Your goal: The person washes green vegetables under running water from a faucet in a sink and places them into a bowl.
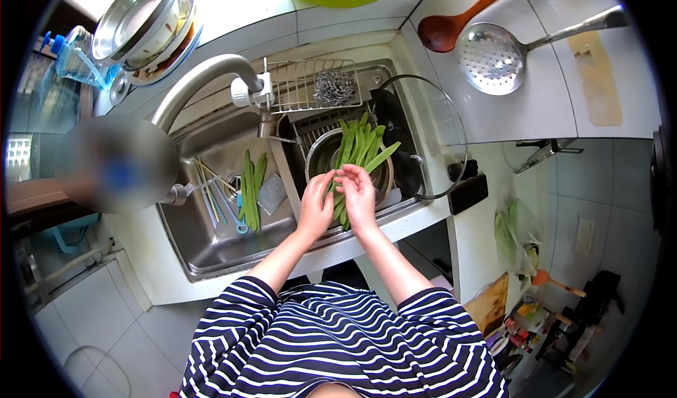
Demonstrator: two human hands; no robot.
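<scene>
Head camera is up, and I have the two-basin steel sink (224, 126) right across my feed, a striped top (345, 341) filling the space below it. The curved tap (185, 77) arches in from the left. Next in size comes the glass lid (444, 123), at the sink's right edge, then the wire rack (296, 87) along the back. Now the sink's right side: a round metal bowl (310, 164), with a loose sheaf of long green pods (361, 144) lying across it and reaching past its rim. Both bare hands are right there! The left hand (317, 204) and right hand (358, 199) meet closely above the pods, fingers half curled, thumbs drawn in; from out here I cannot tell whether either pinches a pod. Sink's left side: a smaller bunch of pods (252, 193) beside some thin sticks (214, 200). Smallest, a steel scourer (335, 89) on the rack and a grey square pad (272, 195) near that bunch.
</scene>
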